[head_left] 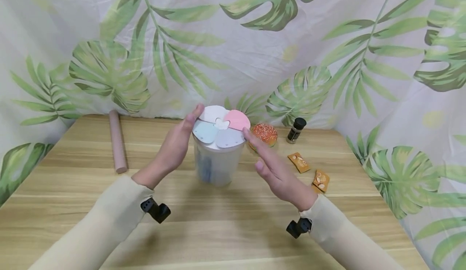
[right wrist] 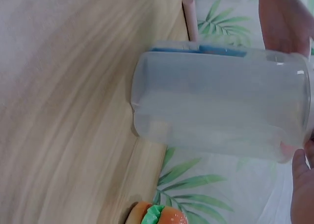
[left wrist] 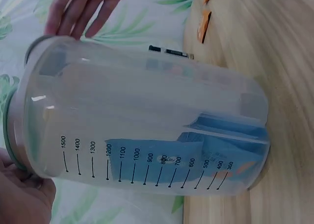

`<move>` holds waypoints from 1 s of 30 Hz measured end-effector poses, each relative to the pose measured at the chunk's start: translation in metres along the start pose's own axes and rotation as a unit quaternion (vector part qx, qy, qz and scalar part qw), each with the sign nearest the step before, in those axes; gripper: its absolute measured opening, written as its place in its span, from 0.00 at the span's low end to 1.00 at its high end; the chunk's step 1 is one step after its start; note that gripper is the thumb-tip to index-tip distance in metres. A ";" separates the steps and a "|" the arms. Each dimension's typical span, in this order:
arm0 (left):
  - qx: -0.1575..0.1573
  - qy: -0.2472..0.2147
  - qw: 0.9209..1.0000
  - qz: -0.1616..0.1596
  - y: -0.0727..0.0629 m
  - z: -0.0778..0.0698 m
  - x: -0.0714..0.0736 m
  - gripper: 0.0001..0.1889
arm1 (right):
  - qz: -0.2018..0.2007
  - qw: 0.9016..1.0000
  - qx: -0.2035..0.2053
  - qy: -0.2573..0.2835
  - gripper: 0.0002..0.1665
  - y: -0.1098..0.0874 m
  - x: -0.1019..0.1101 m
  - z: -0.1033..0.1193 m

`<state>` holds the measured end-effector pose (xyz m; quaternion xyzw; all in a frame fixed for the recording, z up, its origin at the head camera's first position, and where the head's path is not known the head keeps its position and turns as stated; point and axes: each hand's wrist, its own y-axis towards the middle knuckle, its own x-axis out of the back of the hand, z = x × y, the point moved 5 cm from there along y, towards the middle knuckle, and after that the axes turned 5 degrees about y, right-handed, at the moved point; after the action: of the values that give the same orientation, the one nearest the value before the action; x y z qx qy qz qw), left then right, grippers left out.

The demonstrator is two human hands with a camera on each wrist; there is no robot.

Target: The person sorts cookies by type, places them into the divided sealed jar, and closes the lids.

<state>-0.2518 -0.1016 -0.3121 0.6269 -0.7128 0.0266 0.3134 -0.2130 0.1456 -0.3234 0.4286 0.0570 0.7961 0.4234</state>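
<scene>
A tall translucent storage canister [head_left: 218,167] with a printed measuring scale stands upright between both hands at the table's middle. Its round lid [head_left: 221,126] has four petal flaps in white, pink, pale blue and lilac, all lying flat. Blue packets [left wrist: 147,160] show through the wall. My left hand [head_left: 174,142] lies along the lid's left edge, fingers reaching past the rim. On the other side my right hand [head_left: 274,167] touches the lid's right edge with extended fingertips, its thumb held apart. Straight fingers of that hand also show at the rim in the left wrist view.
Behind the right hand sits a toy burger [head_left: 264,134], with a black-capped bottle [head_left: 296,130] beside it. Small orange packets [head_left: 298,162] lie at the right. A pinkish cylinder [head_left: 117,142] rests at the left. A leaf-print curtain [head_left: 247,51] hangs behind the table [head_left: 174,237].
</scene>
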 end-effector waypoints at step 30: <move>-0.135 0.021 0.990 -0.033 0.000 -0.010 0.007 0.33 | -0.003 0.998 0.027 -0.065 0.39 0.012 -0.001 0.033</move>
<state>-0.2478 -0.1031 -0.3008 0.6014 -0.6819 -0.0669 0.4109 -0.1962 0.1282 -0.2973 0.4903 0.0526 0.7635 0.4171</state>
